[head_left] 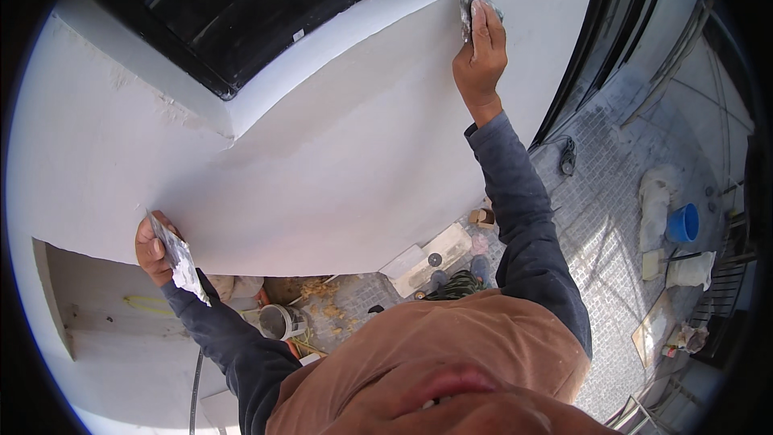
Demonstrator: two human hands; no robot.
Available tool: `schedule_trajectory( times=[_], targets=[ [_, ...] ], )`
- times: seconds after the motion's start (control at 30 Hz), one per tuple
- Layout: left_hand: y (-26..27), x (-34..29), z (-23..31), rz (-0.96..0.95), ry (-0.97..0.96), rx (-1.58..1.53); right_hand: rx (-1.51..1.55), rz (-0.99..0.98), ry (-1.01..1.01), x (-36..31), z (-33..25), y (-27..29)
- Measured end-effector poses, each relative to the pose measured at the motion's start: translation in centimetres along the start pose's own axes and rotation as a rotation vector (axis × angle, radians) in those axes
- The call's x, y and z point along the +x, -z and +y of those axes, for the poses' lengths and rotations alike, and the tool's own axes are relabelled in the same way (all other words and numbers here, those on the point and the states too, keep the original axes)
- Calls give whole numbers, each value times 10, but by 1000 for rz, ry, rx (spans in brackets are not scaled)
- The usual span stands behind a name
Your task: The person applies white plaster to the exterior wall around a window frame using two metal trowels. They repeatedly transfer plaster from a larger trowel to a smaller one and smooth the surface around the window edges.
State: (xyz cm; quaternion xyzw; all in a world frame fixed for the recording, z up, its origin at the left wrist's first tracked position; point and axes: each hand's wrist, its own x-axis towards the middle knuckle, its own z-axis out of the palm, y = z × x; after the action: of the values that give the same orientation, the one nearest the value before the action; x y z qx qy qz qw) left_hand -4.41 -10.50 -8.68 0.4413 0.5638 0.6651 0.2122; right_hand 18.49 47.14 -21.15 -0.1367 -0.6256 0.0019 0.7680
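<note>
My right hand (481,68) is raised high against the white wall (346,153), its fingers closed on a putty knife (466,6). The blade, smeared with putty, lies at the wall beside the upper corner of the window recess. Lower down on the left, my left hand (151,251) grips a broad flat scraper (171,246). White putty (187,274) is heaped along the scraper's face and edge. A slightly darker, damp-looking band runs over the wall below the window ledge (330,44). The handles of both tools are mostly hidden by my fingers.
A dark window (258,8) sits in the wall recess. Below stand a bucket (278,322) and a pale board (431,262) on the paved floor (600,193). To the right are a dark door frame (592,56), a blue bucket (683,223) and a cable coil (568,157).
</note>
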Motion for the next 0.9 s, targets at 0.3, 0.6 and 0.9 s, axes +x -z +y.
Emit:
schedule_trajectory(
  times=[0.3,0.6,0.9],
  targets=[
    [11,-2,0,5,24,6,226,-188,143,-48,-16,24],
    [1,2,2,-22,20,-10,32,65,-153,-20,11,18],
    [-11,3,0,62,-36,28,70,-65,-83,-26,-29,-4]
  ],
)
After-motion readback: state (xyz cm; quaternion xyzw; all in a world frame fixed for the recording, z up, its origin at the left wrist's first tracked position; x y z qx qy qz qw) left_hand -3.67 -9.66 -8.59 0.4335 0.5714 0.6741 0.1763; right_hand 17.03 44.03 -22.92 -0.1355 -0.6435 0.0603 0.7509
